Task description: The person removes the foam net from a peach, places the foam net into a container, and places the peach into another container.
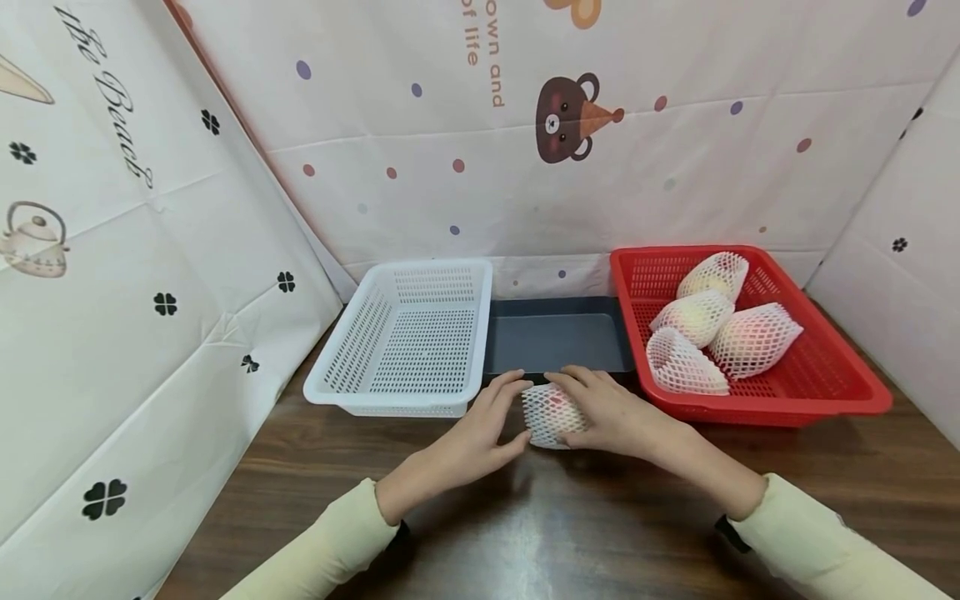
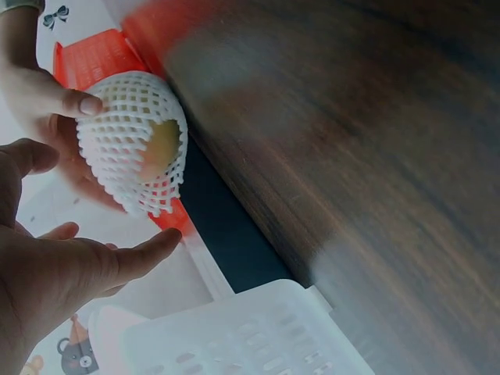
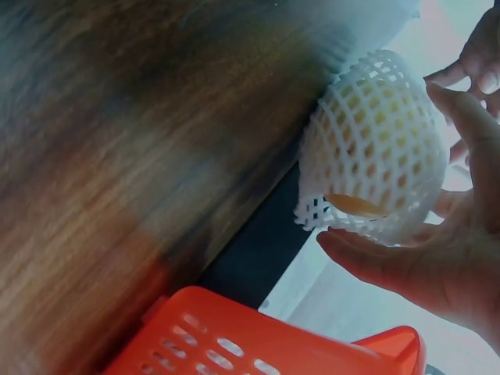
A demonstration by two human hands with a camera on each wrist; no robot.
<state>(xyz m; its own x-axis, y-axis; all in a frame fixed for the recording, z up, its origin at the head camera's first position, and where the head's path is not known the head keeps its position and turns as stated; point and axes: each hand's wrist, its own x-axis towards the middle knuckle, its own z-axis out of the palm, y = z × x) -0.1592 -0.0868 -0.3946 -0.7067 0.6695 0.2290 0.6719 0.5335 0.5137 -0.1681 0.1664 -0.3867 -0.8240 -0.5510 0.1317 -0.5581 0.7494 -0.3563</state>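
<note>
A yellow-and-red fruit in a white foam net sleeve point(image 1: 553, 417) is between the two hands, just in front of the dark tray point(image 1: 558, 337). My right hand point(image 1: 618, 417) grips it from the right, thumb on the near side and fingers round the far side. On the other side my left hand point(image 1: 480, 433) has its fingers spread, fingertips close to the sleeve. In the left wrist view a gap shows between those fingers and the netted fruit point(image 2: 117, 133). Part of the bare fruit shows at the sleeve's opening in the right wrist view point(image 3: 355, 205).
A white perforated basket point(image 1: 318, 387) stands left of the tray. To the right, a red basket point(image 1: 840, 404) holds several netted fruits point(image 1: 753, 337) and a white foam sleeve point(image 1: 682, 362). Printed cloth walls point(image 1: 420, 192) enclose the wooden table point(image 1: 300, 500) behind and at the sides.
</note>
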